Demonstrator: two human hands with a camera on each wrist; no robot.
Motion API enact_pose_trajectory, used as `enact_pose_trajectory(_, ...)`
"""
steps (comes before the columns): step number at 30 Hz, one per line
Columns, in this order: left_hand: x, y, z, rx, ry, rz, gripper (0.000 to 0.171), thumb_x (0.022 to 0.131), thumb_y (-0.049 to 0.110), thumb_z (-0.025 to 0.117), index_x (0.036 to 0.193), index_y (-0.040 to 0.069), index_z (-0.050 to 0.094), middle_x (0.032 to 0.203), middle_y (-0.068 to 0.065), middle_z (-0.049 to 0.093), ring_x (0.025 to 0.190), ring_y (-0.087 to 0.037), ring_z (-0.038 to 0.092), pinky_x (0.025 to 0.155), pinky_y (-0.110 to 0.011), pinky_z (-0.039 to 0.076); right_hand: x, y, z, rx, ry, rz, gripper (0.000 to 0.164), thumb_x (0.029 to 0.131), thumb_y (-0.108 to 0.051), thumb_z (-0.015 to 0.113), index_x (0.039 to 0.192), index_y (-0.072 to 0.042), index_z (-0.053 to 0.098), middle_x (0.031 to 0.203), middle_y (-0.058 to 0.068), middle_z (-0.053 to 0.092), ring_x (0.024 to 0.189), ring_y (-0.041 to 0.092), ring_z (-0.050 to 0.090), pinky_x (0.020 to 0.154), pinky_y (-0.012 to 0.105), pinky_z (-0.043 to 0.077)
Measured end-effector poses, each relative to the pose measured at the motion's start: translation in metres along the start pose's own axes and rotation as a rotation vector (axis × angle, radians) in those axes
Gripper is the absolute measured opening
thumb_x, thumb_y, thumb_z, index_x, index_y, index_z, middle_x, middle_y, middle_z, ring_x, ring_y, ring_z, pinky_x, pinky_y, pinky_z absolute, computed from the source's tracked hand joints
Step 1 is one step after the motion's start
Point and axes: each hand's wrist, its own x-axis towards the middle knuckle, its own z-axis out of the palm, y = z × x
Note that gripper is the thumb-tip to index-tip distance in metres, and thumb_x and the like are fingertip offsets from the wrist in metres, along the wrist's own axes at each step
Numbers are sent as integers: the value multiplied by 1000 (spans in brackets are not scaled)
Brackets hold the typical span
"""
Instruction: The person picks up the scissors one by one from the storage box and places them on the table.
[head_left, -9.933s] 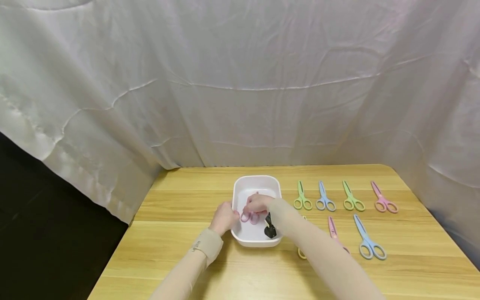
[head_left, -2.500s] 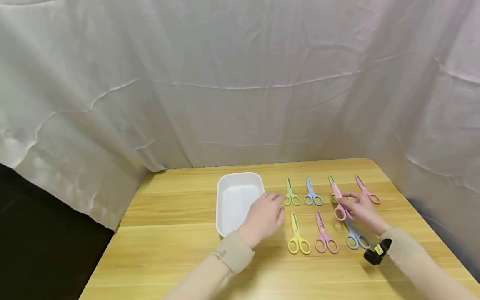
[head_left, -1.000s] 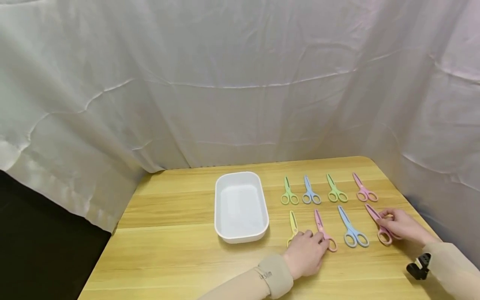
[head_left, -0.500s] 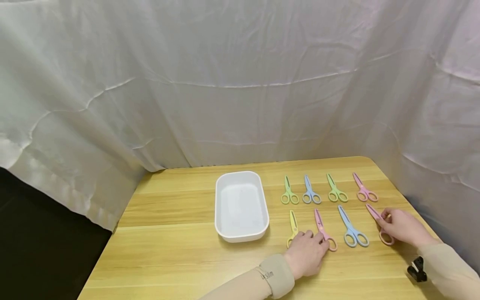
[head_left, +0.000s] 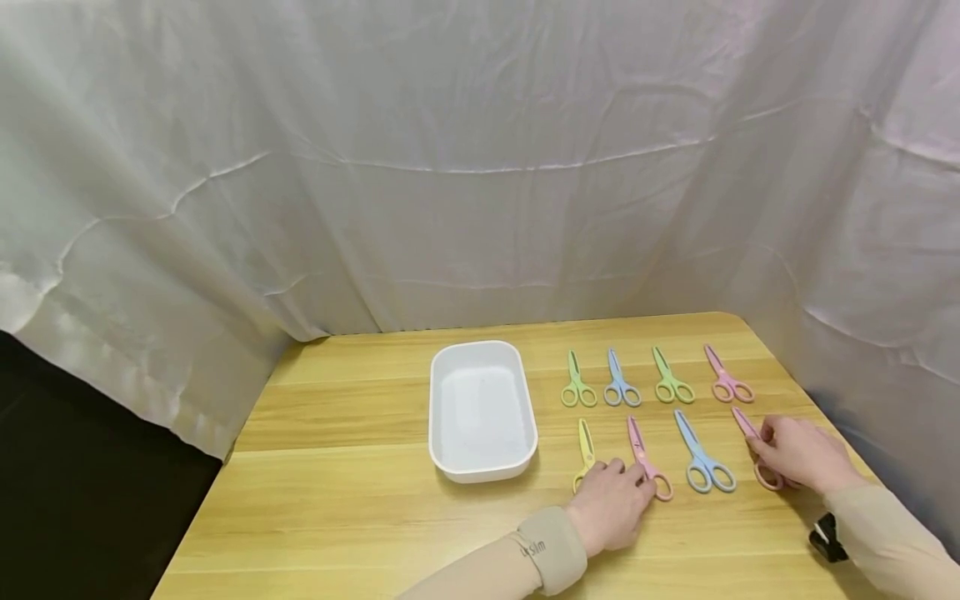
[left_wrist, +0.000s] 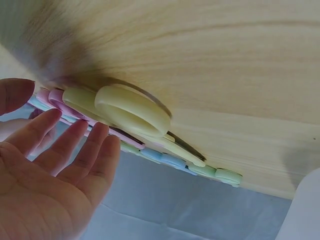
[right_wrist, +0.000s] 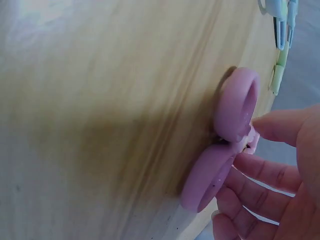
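Observation:
My right hand (head_left: 806,454) holds a pair of pink scissors (right_wrist: 235,107) at the right end of the front row. In the right wrist view the thumb is at one handle loop and the fingers are by the pivot and other loop. My left hand (head_left: 611,504) rests with relaxed fingers over the handles of the yellow scissors (head_left: 586,442) and a second pink pair (head_left: 637,437), partly hiding both. Its fingers look loosely spread beside the yellow loops in the left wrist view. Blue scissors (head_left: 701,467) lie between the two hands.
A white plastic tray (head_left: 483,475) with nothing in it stands left of the scissors. Behind the front row lie green scissors (head_left: 576,385), blue scissors (head_left: 618,383), another green pair (head_left: 670,379) and pink scissors (head_left: 723,379). A grey curtain (head_left: 480,208) hangs behind the wooden table.
The pink scissors came out of the tray and now lie at the front row's right end, under my right hand. My left hand left the tray for the yellow scissors. Lately both barely moved.

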Motion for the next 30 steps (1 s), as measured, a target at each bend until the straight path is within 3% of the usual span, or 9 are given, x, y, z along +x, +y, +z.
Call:
enact_pose_trajectory(6, 0, -1, 1, -3, 12, -7, 52, 96, 45, 60, 146, 38, 48, 140, 17, 52, 115, -4, 56, 97, -20, 52, 4, 3, -1, -19, 25, 20, 36, 98, -43, 55, 83, -11, 62, 55, -3, 52, 53, 15, 49, 46, 30, 35)
enact_pose_trajectory(14, 0, -1, 2, -15, 8, -1, 52, 97, 44, 58, 148, 38, 46, 145, 15, 50, 123, -5, 55, 103, -21, 50, 9, 5, 1, 16, 3, 39, 39, 93, -43, 62, 94, -4, 61, 65, 2, 57, 59, 18, 52, 45, 31, 36)
enact_pose_trajectory(30, 0, -3, 2, -30, -6, 14, 54, 97, 44, 59, 149, 37, 46, 149, 14, 48, 129, -5, 54, 108, -22, 49, 15, 9, 11, 78, 33, 13, 31, 92, -26, 62, 97, 4, 60, 65, 2, 60, 61, 20, 54, 52, 31, 40)
